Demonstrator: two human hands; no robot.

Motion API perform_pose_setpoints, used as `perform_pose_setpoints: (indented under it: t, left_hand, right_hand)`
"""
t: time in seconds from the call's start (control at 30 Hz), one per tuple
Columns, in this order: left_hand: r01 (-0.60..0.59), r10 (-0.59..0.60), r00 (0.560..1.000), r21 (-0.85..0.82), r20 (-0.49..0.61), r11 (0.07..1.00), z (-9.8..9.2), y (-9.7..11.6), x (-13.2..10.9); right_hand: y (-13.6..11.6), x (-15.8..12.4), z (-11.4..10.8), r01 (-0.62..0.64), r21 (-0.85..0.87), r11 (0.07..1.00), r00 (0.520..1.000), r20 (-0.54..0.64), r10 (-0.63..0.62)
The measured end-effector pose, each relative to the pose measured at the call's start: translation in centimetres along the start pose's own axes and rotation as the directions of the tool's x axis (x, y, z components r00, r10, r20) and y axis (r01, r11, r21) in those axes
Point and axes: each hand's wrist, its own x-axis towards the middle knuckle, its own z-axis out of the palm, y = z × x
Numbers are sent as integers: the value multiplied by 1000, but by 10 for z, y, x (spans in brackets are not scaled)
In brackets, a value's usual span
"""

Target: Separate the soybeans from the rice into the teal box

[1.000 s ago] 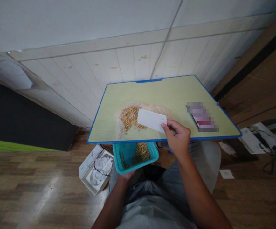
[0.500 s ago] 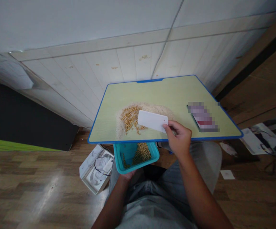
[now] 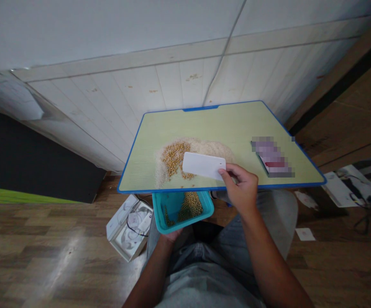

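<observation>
My right hand (image 3: 240, 184) pinches the near right corner of a white card (image 3: 203, 165), tilted over the table's front part. Left of the card lies a heap of yellow soybeans (image 3: 173, 157), with pale rice-like grains (image 3: 216, 148) spread around and behind it. My left hand (image 3: 172, 235) supports a turquoise plastic basket (image 3: 160, 209) from below, just under the table's front edge; its fingers are mostly hidden beneath. Inside the basket, a pile of soybeans (image 3: 190, 204) rests toward the right.
The light green table (image 3: 237, 122) has a blue rim and stands against a white panelled wall (image 3: 115, 94). A phone-like object (image 3: 272, 157), blurred out, lies at the table's right. An open white box (image 3: 130, 229) with a cable sits on the floor at left.
The white card in my right hand has shifted slightly left and nearer the front edge. A few soybeans now lie close to that edge. My left hand and the basket stay put.
</observation>
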Motion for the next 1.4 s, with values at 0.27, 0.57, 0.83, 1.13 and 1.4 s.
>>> perform_pose_setpoints:
  t: [0.27,0.57,0.83,1.13,1.4]
  left_hand:
    - [16,-16,999,-14,-47,1000,3,0,-2]
    - [34,-32,999,-60,33,998,11,2,-7]
    - [-3,4,999,-14,51,1000,7,2,-3]
    - [30,-28,997,-35,65,999,23,4,-12]
    - [11,-13,999,-53,-49,999,20,6,-14]
  right_hand:
    - [-1,-2,1,0,23,1000,999,35,-1]
    - [-1,-7,-1,0,39,999,994,106,-4]
    - [-2,-6,1,8,87,996,987,162,-22]
    - [-1,-11,1,-1,111,994,982,189,-20]
    - [-2,-13,-4,11,58,998,1000,20,-13]
